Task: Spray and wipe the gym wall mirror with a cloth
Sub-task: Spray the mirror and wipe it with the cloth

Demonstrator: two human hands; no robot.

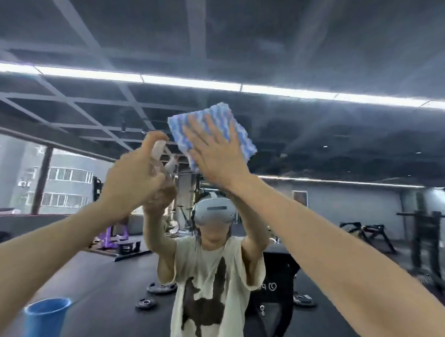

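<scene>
Glass first: the gym wall mirror (344, 140) fills nearly the whole view, smooth and a bit hazy, with the person's reflection in it. High on it, above head level, sits the cloth (223, 112), a nubby, roughly square thing in wavy blue and white, turned a bit askew. The right hand (215, 155) lies flat on it, fingers (195, 138) straight and spread, pointing up-left and pinning it to the glass. So that's the hand placed for the wipe. Just left of the cloth, the left hand (133, 181) has its fingers curled round a small pale spray bottle (159, 148), blurry, probably clear plastic. The next stroke likely wants steady palm pressure.
</scene>
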